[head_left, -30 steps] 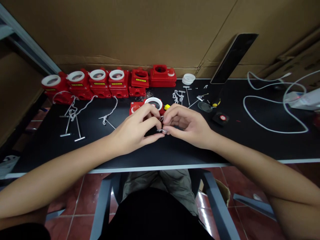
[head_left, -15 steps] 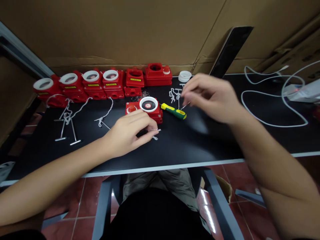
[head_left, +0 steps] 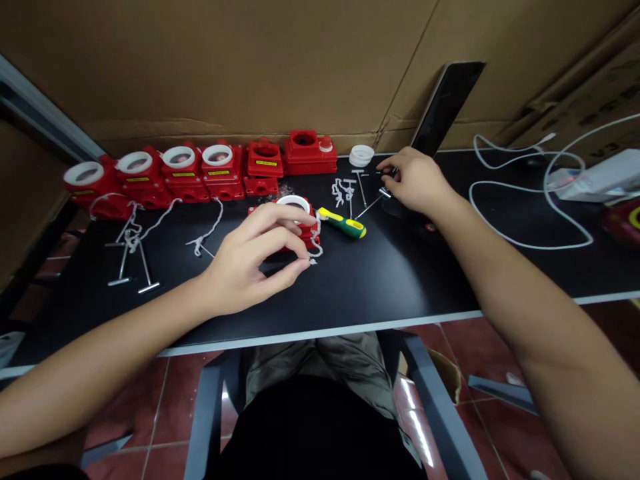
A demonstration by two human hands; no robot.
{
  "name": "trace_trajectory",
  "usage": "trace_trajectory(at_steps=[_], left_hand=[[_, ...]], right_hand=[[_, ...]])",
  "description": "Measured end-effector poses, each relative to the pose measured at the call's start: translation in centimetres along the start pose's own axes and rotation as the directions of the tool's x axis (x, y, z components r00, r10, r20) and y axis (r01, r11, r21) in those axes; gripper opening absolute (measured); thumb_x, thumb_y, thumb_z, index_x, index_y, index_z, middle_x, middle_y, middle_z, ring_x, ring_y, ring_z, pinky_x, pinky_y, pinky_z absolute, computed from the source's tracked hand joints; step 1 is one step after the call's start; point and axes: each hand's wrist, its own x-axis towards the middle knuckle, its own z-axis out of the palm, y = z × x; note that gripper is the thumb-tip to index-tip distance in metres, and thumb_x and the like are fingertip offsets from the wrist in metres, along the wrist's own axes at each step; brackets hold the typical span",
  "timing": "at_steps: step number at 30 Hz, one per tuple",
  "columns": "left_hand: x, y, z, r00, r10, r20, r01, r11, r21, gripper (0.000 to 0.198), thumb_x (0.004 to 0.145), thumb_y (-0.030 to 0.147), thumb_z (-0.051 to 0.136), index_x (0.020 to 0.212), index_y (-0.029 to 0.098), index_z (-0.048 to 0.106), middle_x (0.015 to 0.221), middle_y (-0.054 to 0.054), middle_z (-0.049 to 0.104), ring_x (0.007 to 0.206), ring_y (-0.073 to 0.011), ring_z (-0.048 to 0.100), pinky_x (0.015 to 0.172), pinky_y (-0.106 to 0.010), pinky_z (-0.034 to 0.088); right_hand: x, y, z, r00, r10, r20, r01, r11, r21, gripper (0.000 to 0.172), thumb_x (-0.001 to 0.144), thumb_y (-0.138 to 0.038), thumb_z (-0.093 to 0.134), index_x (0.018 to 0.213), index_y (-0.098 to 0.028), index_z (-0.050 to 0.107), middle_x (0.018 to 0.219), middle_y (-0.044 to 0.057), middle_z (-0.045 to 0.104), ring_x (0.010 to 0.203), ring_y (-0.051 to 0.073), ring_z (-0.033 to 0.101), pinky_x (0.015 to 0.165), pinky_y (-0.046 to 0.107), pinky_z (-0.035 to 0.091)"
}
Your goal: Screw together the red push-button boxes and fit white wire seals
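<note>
My left hand (head_left: 267, 257) pinches the end of a white cord (head_left: 317, 248) between thumb and forefinger. The cord loops in front of a red box with a white ring (head_left: 319, 235), which my fingers partly cover. Right of that box lies a yellow-green handled screwdriver (head_left: 345, 223). My right hand (head_left: 413, 179) is down at the table's back, its fingers curled together; what they hold, if anything, is hidden. Close to its fingertips are a metal T-shaped rod (head_left: 370, 205), a second T-rod (head_left: 361, 188) and a stack of white rings (head_left: 361, 156).
Several red boxes with white rings (head_left: 183, 173) line the back left, with cords and T-rods (head_left: 145, 267) before them. Two red housings (head_left: 310, 155) lack rings. A black phone-like slab (head_left: 447, 107) leans against the cardboard. A white cable (head_left: 530, 245) curls at right.
My right hand has moved from above the T-rods to the right and down to the table. My left fingers have lifted and spread a little, showing more of the white cord.
</note>
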Motion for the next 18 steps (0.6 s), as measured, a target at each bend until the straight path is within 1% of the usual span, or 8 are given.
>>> trace_trajectory(at_steps=[1, 3, 6, 8, 10, 14, 16, 18], left_hand=[[0.1, 0.1, 0.0, 1.0, 0.007, 0.004, -0.007, 1.0, -0.007, 0.008, 0.111, 0.016, 0.08, 0.109, 0.023, 0.076, 0.142, -0.014, 0.083, 0.121, -0.0256, 0.08, 0.106, -0.042, 0.067], [0.2, 0.2, 0.0, 1.0, 0.012, 0.008, -0.011, 1.0, -0.018, 0.009, 0.111, 0.014, 0.081, 0.11, 0.023, 0.076, 0.136, -0.012, 0.086, 0.123, -0.0251, 0.081, 0.107, -0.04, 0.066], [0.4, 0.4, 0.0, 1.0, 0.012, 0.006, -0.012, 0.999, -0.047, 0.01, 0.111, 0.014, 0.08, 0.109, 0.023, 0.076, 0.124, -0.008, 0.088, 0.114, -0.0225, 0.082, 0.107, -0.039, 0.064], [0.4, 0.4, 0.0, 1.0, 0.012, 0.012, -0.011, 0.996, -0.088, 0.01, 0.111, 0.013, 0.079, 0.108, 0.023, 0.076, 0.112, -0.006, 0.088, 0.104, -0.0205, 0.082, 0.102, -0.036, 0.064], [0.4, 0.4, 0.0, 1.0, -0.01, 0.023, 0.013, 0.992, -0.129, 0.01, 0.111, 0.013, 0.077, 0.106, 0.022, 0.076, 0.1, -0.003, 0.086, 0.093, -0.0185, 0.079, 0.091, -0.032, 0.063], [0.6, 0.6, -0.5, 0.988, -0.137, 0.068, 0.147, 0.975, -0.167, 0.01, 0.111, 0.022, 0.079, 0.101, 0.022, 0.078, 0.081, 0.002, 0.077, 0.071, -0.0137, 0.07, 0.07, -0.025, 0.054], [1.1, 0.7, -0.9, 0.971, -0.213, 0.107, 0.231, 0.954, -0.19, 0.013, 0.111, 0.025, 0.078, 0.098, 0.021, 0.077, 0.073, 0.005, 0.07, 0.063, -0.0116, 0.064, 0.063, -0.024, 0.048], [2.0, 0.9, -1.2, 0.952, -0.268, 0.149, 0.296, 0.932, -0.209, 0.016, 0.11, 0.026, 0.078, 0.095, 0.021, 0.076, 0.07, 0.005, 0.063, 0.062, -0.0113, 0.058, 0.06, -0.023, 0.045]], right_hand=[[0.1, 0.2, 0.3, 1.0, -0.002, 0.008, 0.002, 1.0, -0.013, 0.037, 0.102, -0.022, 0.064, 0.131, -0.014, 0.086, 0.134, 0.023, 0.079, 0.121, 0.041, 0.076, 0.116, 0.057, 0.058], [0.4, 0.7, 0.6, 1.0, -0.002, 0.022, 0.002, 0.999, -0.032, 0.037, 0.102, -0.024, 0.063, 0.13, -0.015, 0.087, 0.133, 0.023, 0.08, 0.125, 0.043, 0.076, 0.117, 0.06, 0.058], [0.9, 1.3, 0.8, 1.0, 0.007, 0.026, -0.006, 0.999, -0.051, 0.036, 0.103, -0.025, 0.062, 0.128, -0.017, 0.088, 0.131, 0.022, 0.082, 0.124, 0.043, 0.077, 0.116, 0.062, 0.06], [1.0, 1.7, 0.9, 1.0, 0.015, 0.02, -0.014, 0.998, -0.06, 0.035, 0.102, -0.025, 0.062, 0.126, -0.018, 0.088, 0.129, 0.022, 0.083, 0.123, 0.043, 0.078, 0.114, 0.062, 0.061], [1.1, 1.9, 0.9, 1.0, 0.019, 0.009, -0.018, 0.998, -0.065, 0.034, 0.102, -0.025, 0.062, 0.125, -0.02, 0.088, 0.129, 0.021, 0.083, 0.124, 0.043, 0.077, 0.113, 0.063, 0.062], [1.1, 1.9, 1.0, 1.0, 0.012, -0.024, -0.013, 0.998, -0.06, 0.032, 0.103, -0.024, 0.064, 0.124, -0.02, 0.088, 0.133, 0.021, 0.081, 0.126, 0.041, 0.076, 0.113, 0.06, 0.063], [1.2, 1.8, 1.1, 1.0, 0.01, -0.025, -0.011, 0.998, -0.059, 0.031, 0.101, -0.022, 0.065, 0.121, -0.018, 0.089, 0.13, 0.022, 0.082, 0.122, 0.041, 0.077, 0.112, 0.059, 0.063], [1.4, 1.7, 1.2, 1.0, 0.009, -0.016, -0.01, 0.998, -0.06, 0.031, 0.1, -0.02, 0.065, 0.118, -0.016, 0.089, 0.125, 0.022, 0.084, 0.119, 0.041, 0.079, 0.11, 0.059, 0.062]])
